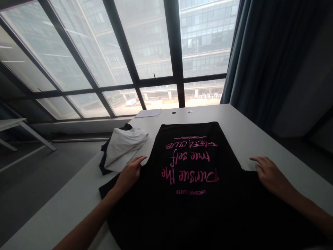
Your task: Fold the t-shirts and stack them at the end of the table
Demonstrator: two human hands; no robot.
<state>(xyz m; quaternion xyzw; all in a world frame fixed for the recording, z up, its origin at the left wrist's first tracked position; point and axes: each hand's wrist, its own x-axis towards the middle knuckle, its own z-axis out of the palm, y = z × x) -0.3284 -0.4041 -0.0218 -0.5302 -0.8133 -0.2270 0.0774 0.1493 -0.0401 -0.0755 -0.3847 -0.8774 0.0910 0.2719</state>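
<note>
A black T-shirt [191,211] lies spread on the white table, its hem toward the window and its pink lettering upside down to me. My left hand [131,171] is at the shirt's left edge, near the bend between body and sleeve. Its index finger is stretched out and the thumb is apart from it, touching the cloth. On the opposite side, my right hand [269,173] rests by the right sleeve, index finger pointing inward and thumb apart. The lower fingers of both hands are partly hidden.
A white garment [123,147] lies crumpled over dark cloth [104,170] on the table's left side. White sheets [148,113] and two round cable holes are at the far end of the table [215,113]. A blue curtain [249,76] hangs at right, beside large windows.
</note>
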